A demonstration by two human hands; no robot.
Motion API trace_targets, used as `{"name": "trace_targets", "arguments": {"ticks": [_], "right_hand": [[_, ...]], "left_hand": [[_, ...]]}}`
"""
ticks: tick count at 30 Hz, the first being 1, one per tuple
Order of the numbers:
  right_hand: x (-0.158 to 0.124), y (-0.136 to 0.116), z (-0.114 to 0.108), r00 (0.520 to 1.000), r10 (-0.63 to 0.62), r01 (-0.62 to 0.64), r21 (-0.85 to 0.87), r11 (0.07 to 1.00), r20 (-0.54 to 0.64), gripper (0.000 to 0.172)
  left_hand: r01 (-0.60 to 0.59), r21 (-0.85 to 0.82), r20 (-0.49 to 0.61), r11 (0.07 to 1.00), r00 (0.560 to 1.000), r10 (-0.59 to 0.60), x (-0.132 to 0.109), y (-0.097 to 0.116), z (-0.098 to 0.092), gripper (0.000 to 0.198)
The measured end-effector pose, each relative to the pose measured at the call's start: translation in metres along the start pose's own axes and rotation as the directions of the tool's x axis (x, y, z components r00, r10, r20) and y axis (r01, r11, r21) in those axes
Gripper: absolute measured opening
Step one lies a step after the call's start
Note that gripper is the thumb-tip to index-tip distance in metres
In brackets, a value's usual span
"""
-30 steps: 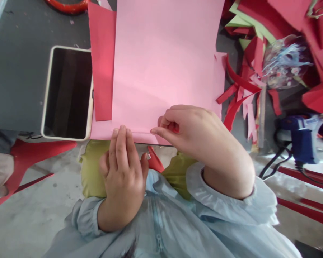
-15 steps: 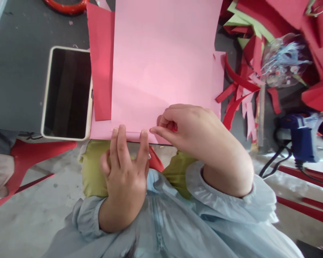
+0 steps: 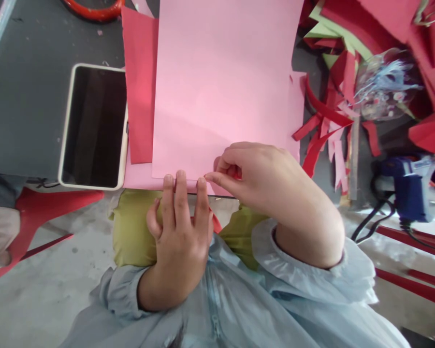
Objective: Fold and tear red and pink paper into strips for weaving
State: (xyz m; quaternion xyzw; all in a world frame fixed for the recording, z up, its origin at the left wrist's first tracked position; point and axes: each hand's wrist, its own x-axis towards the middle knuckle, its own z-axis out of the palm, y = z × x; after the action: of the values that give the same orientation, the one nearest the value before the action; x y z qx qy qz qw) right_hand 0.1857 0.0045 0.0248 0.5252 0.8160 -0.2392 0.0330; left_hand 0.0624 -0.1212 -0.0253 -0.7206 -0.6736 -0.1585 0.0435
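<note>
A large pink paper sheet (image 3: pixel 224 87) lies on another pink sheet (image 3: pixel 139 178), which shows along the near edge and at the right. My left hand (image 3: pixel 181 246) has its fingers spread, with several fingertips resting on the near edge of the top sheet. Just right of them, my right hand (image 3: pixel 268 179) is closed in a pinch, thumb and forefinger tips at that same edge. Something small and red shows inside its curled fingers; I cannot make out what it is. A red paper strip (image 3: pixel 141 96) lies along the sheet's left side.
A phone (image 3: pixel 94 125) with a pale case lies at the left, below a red-orange curved handle (image 3: pixel 97 12). At right are red paper scraps (image 3: pixel 317 145), a clear plastic bag (image 3: pixel 384 87) with blue threads, and a blue device (image 3: pixel 409 188) with a black cable.
My left hand has slid right along the paper's near edge, closer to my right hand. The right hand keeps its pinch at nearly the same place on the edge.
</note>
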Motion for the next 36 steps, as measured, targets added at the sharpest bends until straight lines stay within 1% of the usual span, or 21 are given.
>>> {"name": "trace_targets", "arguments": {"ticks": [3,7,12,15,17,20,22,29,32,36], "right_hand": [[0.0,0.001,0.001,1.0,-0.011,0.011,0.004,1.0,-0.002,0.023],[0.0,0.001,0.001,1.0,-0.004,0.004,0.006,1.0,-0.004,0.021],[0.0,0.001,0.0,1.0,-0.001,0.001,0.0,1.0,-0.002,0.022],[0.0,0.0,0.0,1.0,-0.002,0.002,0.001,1.0,0.002,0.022],[0.001,0.0,0.0,1.0,-0.005,0.005,0.005,1.0,0.0,0.022],[0.001,0.001,0.0,1.0,0.002,-0.003,0.01,1.0,0.009,0.021],[0.001,0.001,0.0,1.0,0.002,-0.002,0.012,1.0,0.012,0.02],[0.001,0.0,0.001,1.0,0.009,-0.009,0.01,1.0,-0.002,0.021],[0.0,0.0,0.001,1.0,0.007,-0.007,0.013,1.0,-0.004,0.02],[0.001,0.001,0.001,1.0,-0.014,0.014,0.036,0.999,-0.008,0.019]], "left_hand": [[-0.009,-0.053,-0.016,0.999,1.0,0.008,0.001,0.001,0.0,0.052],[-0.045,-0.102,-0.006,0.994,0.999,0.044,0.001,0.0,-0.001,0.053],[-0.056,-0.115,-0.026,0.992,0.998,0.053,0.001,0.001,-0.001,0.05],[-0.059,-0.133,-0.011,0.989,0.998,0.058,0.003,-0.002,-0.003,0.051],[-0.026,-0.142,-0.01,0.989,1.0,0.025,0.004,-0.006,-0.004,0.052],[0.07,-0.119,-0.052,0.99,0.996,-0.077,0.006,-0.012,-0.004,0.053],[0.106,-0.107,-0.073,0.989,0.991,-0.115,0.006,-0.015,-0.004,0.053],[0.158,-0.07,-0.058,0.985,0.985,-0.163,0.006,-0.02,-0.005,0.054],[0.129,-0.05,-0.071,0.99,0.989,-0.132,0.006,-0.018,-0.004,0.058],[0.084,-0.044,-0.059,0.995,0.994,-0.087,0.005,-0.007,-0.002,0.059]]}}
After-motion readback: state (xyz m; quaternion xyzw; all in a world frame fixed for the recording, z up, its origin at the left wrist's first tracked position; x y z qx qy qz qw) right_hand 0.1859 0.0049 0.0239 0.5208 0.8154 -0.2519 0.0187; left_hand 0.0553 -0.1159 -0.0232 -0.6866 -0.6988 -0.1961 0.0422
